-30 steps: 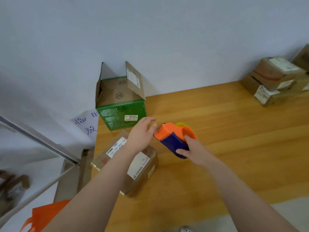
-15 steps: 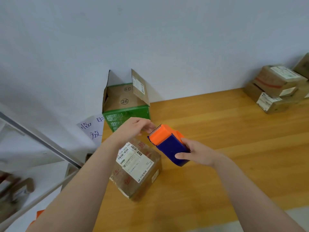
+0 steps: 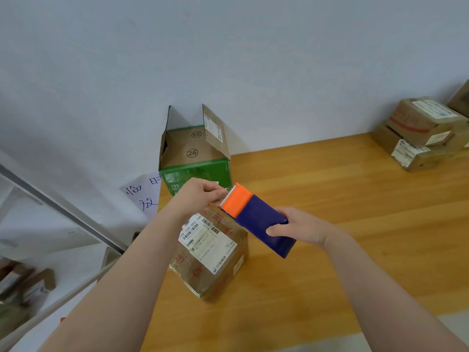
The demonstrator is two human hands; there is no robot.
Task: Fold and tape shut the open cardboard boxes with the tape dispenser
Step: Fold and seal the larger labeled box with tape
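Observation:
A small brown cardboard box (image 3: 210, 255) with a white shipping label lies on the wooden table (image 3: 330, 199), its top flaps closed. My right hand (image 3: 299, 228) grips the blue body of the orange-and-blue tape dispenser (image 3: 256, 219), held tilted just above the box's far edge. My left hand (image 3: 200, 194) pinches at the dispenser's serrated front end, fingers closed there; the tape itself is too thin to make out. Behind stands a green box (image 3: 195, 151) with its top flaps open, against the wall.
Several taped brown boxes (image 3: 423, 133) are stacked at the table's far right. A paper note (image 3: 144, 196) with handwriting hangs at the table's left end. A shelf with more parcels (image 3: 22, 283) lies lower left, past the table's left edge.
The dispenser has turned from on its side to blade pointing away and risen over the small box. My left hand closed from flat on the box to pinching at the blade end.

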